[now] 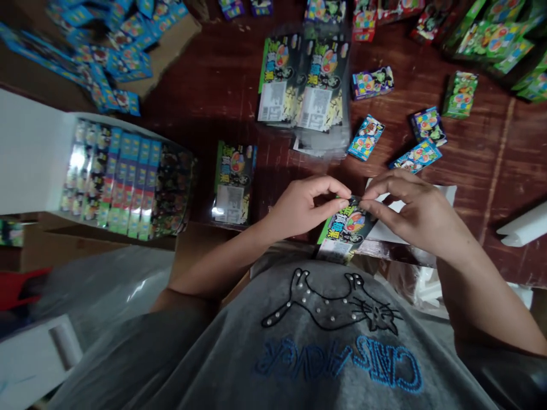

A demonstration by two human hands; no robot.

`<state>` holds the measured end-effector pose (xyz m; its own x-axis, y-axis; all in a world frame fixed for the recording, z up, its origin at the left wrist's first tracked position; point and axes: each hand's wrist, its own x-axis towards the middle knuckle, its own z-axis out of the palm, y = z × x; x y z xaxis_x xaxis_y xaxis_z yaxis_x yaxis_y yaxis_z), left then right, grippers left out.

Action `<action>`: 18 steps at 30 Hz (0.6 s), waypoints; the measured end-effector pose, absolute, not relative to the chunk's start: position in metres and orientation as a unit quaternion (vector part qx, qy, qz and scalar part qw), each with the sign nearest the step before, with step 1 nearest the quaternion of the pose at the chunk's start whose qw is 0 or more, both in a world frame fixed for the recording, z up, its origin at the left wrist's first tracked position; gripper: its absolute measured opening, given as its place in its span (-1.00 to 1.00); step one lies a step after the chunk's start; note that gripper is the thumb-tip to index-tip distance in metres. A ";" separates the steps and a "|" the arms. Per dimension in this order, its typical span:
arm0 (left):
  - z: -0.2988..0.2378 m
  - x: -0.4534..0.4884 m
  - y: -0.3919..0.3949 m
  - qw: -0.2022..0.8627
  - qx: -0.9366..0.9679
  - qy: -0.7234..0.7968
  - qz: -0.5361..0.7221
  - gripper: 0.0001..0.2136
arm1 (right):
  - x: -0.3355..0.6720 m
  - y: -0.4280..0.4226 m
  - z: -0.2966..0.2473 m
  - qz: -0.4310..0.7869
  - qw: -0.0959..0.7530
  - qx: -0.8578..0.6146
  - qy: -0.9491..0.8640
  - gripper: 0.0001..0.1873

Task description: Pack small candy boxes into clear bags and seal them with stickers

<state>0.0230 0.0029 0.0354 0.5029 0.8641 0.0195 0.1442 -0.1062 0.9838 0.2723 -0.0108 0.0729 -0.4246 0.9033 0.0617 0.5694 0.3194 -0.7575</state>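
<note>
Both of my hands pinch the top edge of a black and green printed packet held over the near edge of the dark wooden table. My left hand grips its upper left corner with thumb and forefinger. My right hand pinches the upper right corner, fingers curled. The packet hangs down toward my grey shirt. White paper lies under my right hand.
A similar packet lies left of my hands and a stack of them in clear wrap lies farther back. Small blue boxes are scattered at right, green ones beyond. A white box of packed cartons stands at left.
</note>
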 end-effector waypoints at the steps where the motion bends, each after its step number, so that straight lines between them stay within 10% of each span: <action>1: 0.036 0.023 0.002 0.555 0.667 0.375 0.326 -0.91 | 0.272 -0.011 0.073 0.342 0.246 -0.470 -0.775 -0.91; 9: 0.019 0.024 -0.002 0.514 0.665 0.422 0.340 -0.91 | 0.265 -0.032 0.105 0.208 0.233 -0.458 -0.832 -0.92; 18: 0.027 0.032 -0.005 0.541 0.662 0.403 0.327 -0.90 | 0.283 0.012 0.085 0.415 0.084 -0.460 -0.781 -0.73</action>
